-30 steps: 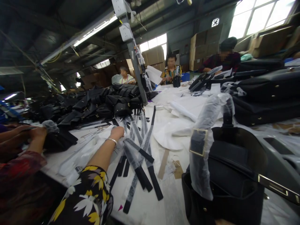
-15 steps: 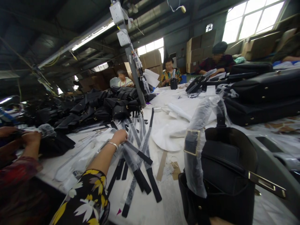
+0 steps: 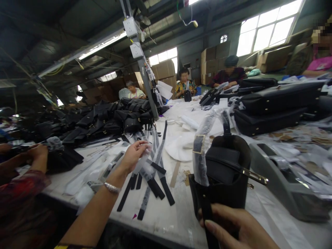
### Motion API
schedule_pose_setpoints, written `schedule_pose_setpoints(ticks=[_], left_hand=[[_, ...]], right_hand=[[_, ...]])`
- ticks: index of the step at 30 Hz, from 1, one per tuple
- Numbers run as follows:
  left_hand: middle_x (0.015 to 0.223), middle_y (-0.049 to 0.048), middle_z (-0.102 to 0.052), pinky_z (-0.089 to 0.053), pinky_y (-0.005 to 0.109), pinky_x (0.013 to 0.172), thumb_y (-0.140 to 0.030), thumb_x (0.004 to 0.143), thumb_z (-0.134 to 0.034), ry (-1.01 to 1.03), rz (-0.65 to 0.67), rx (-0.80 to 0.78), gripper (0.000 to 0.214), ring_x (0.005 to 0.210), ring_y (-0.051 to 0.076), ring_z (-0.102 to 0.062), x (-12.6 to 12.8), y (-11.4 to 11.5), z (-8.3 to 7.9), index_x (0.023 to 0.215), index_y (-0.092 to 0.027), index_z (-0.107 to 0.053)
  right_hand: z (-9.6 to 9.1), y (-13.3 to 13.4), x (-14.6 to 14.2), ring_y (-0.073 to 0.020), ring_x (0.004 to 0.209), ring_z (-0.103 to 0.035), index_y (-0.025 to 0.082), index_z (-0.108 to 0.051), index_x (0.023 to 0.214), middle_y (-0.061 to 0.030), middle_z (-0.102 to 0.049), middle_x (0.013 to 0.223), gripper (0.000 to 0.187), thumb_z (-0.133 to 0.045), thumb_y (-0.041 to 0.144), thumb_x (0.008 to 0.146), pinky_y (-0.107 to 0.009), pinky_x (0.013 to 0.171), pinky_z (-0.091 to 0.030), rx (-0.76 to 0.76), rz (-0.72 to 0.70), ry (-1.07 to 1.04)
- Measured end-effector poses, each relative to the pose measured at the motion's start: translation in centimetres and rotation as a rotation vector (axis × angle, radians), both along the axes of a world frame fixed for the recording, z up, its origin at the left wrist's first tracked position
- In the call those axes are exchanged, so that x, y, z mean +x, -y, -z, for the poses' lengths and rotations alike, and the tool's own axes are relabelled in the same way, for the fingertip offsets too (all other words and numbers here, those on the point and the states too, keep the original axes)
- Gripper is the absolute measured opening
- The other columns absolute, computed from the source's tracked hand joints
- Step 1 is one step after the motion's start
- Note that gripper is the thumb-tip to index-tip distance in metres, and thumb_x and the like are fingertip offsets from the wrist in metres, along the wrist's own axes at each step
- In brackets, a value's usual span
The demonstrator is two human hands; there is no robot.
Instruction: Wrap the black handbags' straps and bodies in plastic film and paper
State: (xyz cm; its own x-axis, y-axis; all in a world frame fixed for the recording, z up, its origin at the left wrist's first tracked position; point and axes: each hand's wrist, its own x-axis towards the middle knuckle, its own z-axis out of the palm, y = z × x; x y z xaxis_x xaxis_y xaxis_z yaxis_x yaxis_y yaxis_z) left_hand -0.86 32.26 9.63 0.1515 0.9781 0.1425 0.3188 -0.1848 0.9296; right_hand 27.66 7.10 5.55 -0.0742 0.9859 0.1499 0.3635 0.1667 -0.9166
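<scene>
Up from the wrapped straps (image 3: 157, 190), where it lay half a second ago, the left hand (image 3: 135, 155) has risen; its thumb and fingers now pinch a piece of clear film (image 3: 140, 165) above them. Only a sliver of the right hand (image 3: 233, 223) showed before; now most of it is in view, closed on a narrow black strip (image 3: 206, 211) at the near side of the black bag (image 3: 230, 195). That bag stands open on the bench (image 3: 178, 221), right of the straps, its handle (image 3: 201, 159) sheathed in cloudy wrap (a gold buckle shows through). Just right of it sits a grey tape dispenser (image 3: 287, 190). Black bags (image 3: 116, 117) are heaped beyond the straps, and a co-worker's hand (image 3: 38, 152) works at far left.
</scene>
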Motion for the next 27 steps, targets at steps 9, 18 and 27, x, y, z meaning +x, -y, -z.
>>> schedule_pose_setpoints(ticks=[9,18,27], left_hand=[[0.084,0.0050,-0.077,-0.054,0.021,0.071,-0.037,0.068,-0.087,0.309,0.038,-0.284,0.047,0.075,0.014,-0.071,2.8,15.9,4.4,0.105,-0.016,-0.069],[0.089,0.0059,-0.078,-0.053,0.019,0.073,-0.034,0.067,-0.088,0.472,-0.075,-0.454,0.050,0.080,0.015,-0.072,3.2,24.7,9.3,0.108,-0.016,-0.067],[0.085,0.0055,-0.079,-0.057,0.028,0.079,-0.038,0.069,-0.083,0.296,-0.141,-0.349,0.048,0.081,0.022,-0.075,2.6,28.0,11.3,0.110,-0.017,-0.069]], right_hand=[[0.2,0.8,-1.3,-0.0129,0.066,-0.058,0.016,-0.071,0.091,-0.0040,-0.070,0.081,0.030,-0.065,0.046,0.089,-0.023,0.058,-0.045,-0.227,-0.068,-0.235],[1.2,1.4,-2.8,-0.0074,0.055,-0.052,0.014,-0.072,0.099,-0.0070,-0.074,0.088,0.035,-0.074,0.045,0.083,-0.022,0.052,-0.042,-0.215,0.047,-0.534],[1.8,0.9,-4.4,-0.0091,0.056,-0.053,0.017,-0.071,0.100,-0.0072,-0.075,0.093,0.030,-0.070,0.043,0.087,-0.024,0.052,-0.044,-0.079,0.123,-0.515]])
